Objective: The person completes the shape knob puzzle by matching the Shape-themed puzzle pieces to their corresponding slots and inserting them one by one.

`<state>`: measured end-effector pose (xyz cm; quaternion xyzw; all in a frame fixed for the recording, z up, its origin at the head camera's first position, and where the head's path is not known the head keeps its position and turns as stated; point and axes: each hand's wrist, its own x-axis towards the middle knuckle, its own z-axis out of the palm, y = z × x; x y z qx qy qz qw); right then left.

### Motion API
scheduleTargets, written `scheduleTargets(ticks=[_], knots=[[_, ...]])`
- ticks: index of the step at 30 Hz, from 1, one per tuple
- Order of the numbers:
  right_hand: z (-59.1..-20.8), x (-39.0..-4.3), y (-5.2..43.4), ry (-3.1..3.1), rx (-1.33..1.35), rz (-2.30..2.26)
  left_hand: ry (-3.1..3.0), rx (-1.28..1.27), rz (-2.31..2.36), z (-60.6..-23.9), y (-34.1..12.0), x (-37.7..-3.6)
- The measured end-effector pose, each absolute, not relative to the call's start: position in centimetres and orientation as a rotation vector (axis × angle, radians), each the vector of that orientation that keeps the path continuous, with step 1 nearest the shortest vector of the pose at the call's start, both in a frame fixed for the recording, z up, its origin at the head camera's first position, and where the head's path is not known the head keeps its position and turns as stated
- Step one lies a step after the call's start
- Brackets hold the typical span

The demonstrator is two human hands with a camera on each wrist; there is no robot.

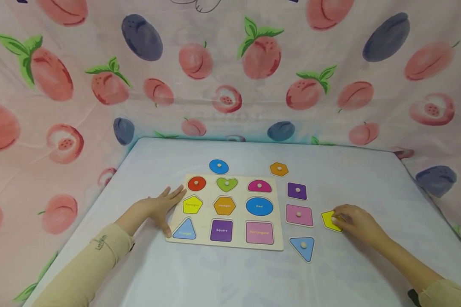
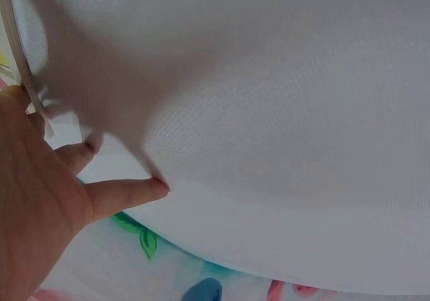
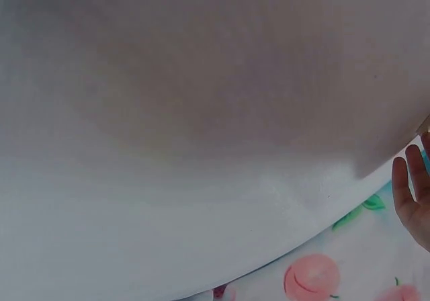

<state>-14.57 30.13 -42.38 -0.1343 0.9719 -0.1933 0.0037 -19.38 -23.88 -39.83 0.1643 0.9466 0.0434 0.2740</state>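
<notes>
A wooden shape puzzle board (image 1: 205, 215) lies on the table. My left hand (image 1: 163, 210) rests against its left edge with fingers spread; the left wrist view shows the hand (image 2: 40, 187) beside the board's side (image 2: 21, 52). To the right of the board, my right hand (image 1: 355, 221) pinches the knob of a yellow pentagon piece (image 1: 328, 219). Only some fingers of that hand (image 3: 415, 193) show in the right wrist view. A red circle (image 1: 196, 183), green heart (image 1: 227, 184) and magenta half circle (image 1: 259, 186), all knobbed, sit in the board's top row.
Around the board lie loose knobbed pieces: a blue oval (image 1: 215, 168), orange hexagon (image 1: 276, 172), purple square (image 1: 293, 192), pink rectangle (image 1: 293, 218) and light blue triangle (image 1: 306, 252). The white-covered table (image 1: 223, 277) meets a fruit-print curtain (image 1: 253, 123) at the back.
</notes>
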Motion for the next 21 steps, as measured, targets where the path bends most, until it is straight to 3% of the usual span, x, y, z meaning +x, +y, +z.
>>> scheduleTargets(ticks=[21], knots=[[-41.2, -15.1, 28.9, 3.052, -0.410, -0.685, 2.549, 0.421, 0.120, -39.5, -23.6, -19.2]])
